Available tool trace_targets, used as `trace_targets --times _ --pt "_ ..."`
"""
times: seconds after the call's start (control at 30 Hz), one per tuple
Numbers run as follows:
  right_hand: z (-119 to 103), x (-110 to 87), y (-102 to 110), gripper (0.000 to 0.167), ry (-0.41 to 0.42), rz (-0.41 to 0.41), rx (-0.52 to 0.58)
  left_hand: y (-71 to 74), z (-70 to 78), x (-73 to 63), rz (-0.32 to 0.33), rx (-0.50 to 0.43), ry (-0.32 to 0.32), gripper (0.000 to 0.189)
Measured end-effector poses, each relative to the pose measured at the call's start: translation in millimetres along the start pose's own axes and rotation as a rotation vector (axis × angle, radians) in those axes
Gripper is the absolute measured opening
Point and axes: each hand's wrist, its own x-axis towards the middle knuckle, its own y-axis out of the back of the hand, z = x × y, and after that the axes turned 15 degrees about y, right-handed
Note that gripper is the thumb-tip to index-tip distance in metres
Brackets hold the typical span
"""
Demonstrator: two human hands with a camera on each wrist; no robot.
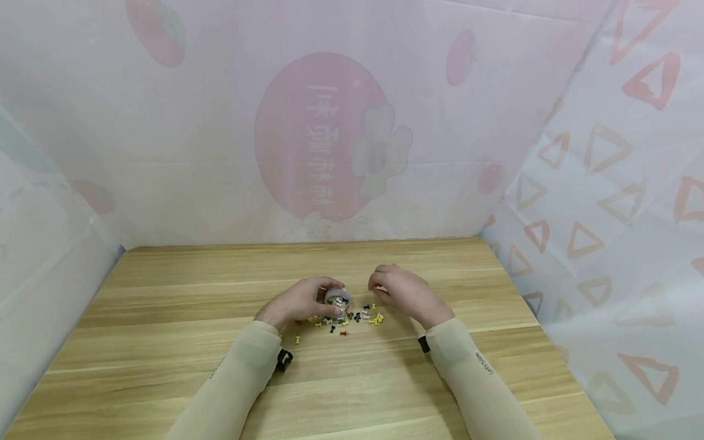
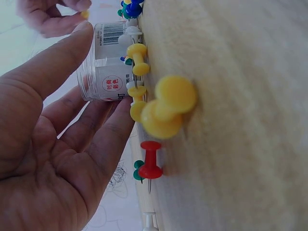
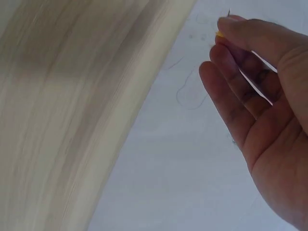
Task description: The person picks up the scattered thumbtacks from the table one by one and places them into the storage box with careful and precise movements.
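Note:
A small clear jar with a printed white label stands mouth-up on the table, several push pins showing inside. My left hand grips it from the left, thumb on the near side and fingers round the back. To the right, above the tabletop, my right hand pinches a yellow push pin between thumb and forefinger; its metal point sticks up past the fingertips in the right wrist view. Loose push pins lie around the jar, among them a red push pin and a yellow push pin close to the left hand.
The wood-grain table ends at a printed curtain at the back, with similar sheets at the sides. Several yellow pins lie between the hands. One yellow pin sits apart, near the left wrist.

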Motion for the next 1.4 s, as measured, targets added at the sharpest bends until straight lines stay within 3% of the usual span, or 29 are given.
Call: trace_targets --times 0.17,0.43,0.8,1.4 --pt "-11 6.0 -2 0.010 -0.026 0.074 0.065 0.3 -0.4 0.3 -0.003 0.000 -0.001 0.065" --pt "-26 15.7 -12 0.012 -0.121 0.182 0.264 0.1 -1.2 0.5 0.002 0.011 -0.009 0.065" --pt "-35 20.3 -22 0.014 -0.171 0.171 0.454 -0.4 -1.4 -0.1 0.010 0.011 -0.009 0.060" --pt "-34 20.5 -25 0.015 -0.120 0.125 0.423 0.1 -1.1 -0.9 0.012 0.023 -0.011 0.062"
